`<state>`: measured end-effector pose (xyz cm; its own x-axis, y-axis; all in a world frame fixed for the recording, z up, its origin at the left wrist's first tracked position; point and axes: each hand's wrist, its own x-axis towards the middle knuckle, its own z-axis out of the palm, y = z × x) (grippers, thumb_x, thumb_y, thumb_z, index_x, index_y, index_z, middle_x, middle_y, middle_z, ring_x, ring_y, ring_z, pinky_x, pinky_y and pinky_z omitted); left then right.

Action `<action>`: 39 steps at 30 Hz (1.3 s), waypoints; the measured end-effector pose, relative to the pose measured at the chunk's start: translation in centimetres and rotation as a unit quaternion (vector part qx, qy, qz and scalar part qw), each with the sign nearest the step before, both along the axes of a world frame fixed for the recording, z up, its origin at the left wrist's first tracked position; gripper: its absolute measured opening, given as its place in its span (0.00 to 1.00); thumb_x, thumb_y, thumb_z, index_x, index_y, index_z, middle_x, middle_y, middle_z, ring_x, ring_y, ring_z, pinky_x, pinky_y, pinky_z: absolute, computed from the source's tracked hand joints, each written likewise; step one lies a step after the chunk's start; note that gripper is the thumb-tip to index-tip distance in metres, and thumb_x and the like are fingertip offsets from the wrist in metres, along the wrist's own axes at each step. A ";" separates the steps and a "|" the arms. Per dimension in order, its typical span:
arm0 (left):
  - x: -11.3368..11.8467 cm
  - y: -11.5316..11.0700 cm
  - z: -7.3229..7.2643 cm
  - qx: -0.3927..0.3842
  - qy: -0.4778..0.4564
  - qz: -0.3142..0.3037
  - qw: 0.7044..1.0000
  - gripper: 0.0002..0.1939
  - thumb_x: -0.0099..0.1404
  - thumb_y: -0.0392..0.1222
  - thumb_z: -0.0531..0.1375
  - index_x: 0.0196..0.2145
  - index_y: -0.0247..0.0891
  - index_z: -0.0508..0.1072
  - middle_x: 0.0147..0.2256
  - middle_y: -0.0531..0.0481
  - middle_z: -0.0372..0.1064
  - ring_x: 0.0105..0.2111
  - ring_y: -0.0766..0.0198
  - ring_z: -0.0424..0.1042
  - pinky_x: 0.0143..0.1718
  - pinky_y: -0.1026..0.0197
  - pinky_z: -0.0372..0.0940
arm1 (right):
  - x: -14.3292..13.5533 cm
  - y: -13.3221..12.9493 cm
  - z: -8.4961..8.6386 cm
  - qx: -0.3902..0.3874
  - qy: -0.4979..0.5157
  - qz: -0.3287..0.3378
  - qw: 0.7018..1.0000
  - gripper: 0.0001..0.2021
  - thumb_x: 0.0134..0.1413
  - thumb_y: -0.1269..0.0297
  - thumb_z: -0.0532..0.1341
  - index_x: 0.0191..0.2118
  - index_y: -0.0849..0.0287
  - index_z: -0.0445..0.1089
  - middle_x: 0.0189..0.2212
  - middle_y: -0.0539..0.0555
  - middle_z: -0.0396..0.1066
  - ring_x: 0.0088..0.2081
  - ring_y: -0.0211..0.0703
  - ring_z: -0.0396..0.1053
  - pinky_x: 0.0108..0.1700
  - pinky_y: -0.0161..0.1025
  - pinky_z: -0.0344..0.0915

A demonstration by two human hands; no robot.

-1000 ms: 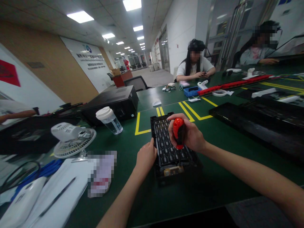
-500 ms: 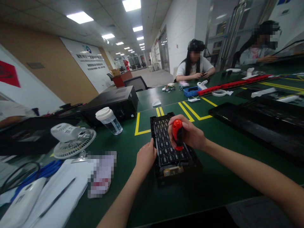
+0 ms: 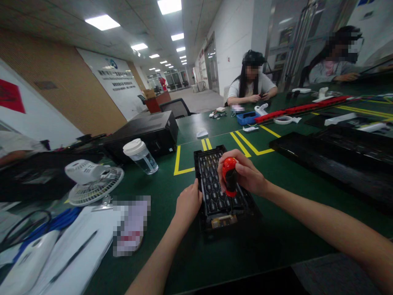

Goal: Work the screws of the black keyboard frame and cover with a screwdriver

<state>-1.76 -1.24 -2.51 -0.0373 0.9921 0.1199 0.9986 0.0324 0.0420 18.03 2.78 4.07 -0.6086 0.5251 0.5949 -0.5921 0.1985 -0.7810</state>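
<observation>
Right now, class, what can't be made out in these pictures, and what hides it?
- Screwdriver tip, head view: too small and dark against the black case.
- Case's upper right part, head view: behind the right hand.
- Left hand's curled fingertips, head view: hidden by the hand itself.
- Any writing on the papers, head view: too blurred.

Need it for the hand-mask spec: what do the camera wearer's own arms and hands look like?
Left hand and right hand: both bare, no gloves. Slim forearms, no sleeves in view; no watch, bracelet, cable or marker visible. Some fingers are hidden, so rings can't be ruled out.
</observation>
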 end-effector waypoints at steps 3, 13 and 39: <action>0.0 0.0 0.1 0.003 -0.002 -0.004 1.000 0.23 0.65 0.37 0.48 0.58 0.34 0.58 0.46 0.42 0.71 0.42 0.60 0.72 0.42 0.61 0.65 | 0.0 -0.1 -0.1 0.005 0.000 -0.006 1.000 0.12 0.59 0.58 0.53 0.46 0.57 0.60 0.31 0.52 0.67 0.25 0.39 0.70 0.24 0.36 0.66; -0.1 0.1 -0.2 0.002 -0.003 -0.001 1.000 0.23 0.66 0.37 0.48 0.58 0.34 0.58 0.46 0.42 0.71 0.41 0.60 0.72 0.40 0.60 0.66 | 0.0 -0.2 -0.1 0.015 -0.002 -0.019 1.000 0.12 0.58 0.59 0.55 0.46 0.56 0.59 0.33 0.52 0.67 0.26 0.38 0.70 0.25 0.37 0.67; -0.1 0.0 -0.1 0.004 -0.006 -0.001 1.000 0.24 0.65 0.36 0.48 0.58 0.34 0.58 0.45 0.42 0.71 0.41 0.59 0.73 0.42 0.60 0.65 | -0.4 -0.7 0.2 0.075 0.034 -0.108 0.991 0.08 0.58 0.64 0.57 0.42 0.56 0.58 0.22 0.45 0.63 0.21 0.32 0.64 0.23 0.32 0.64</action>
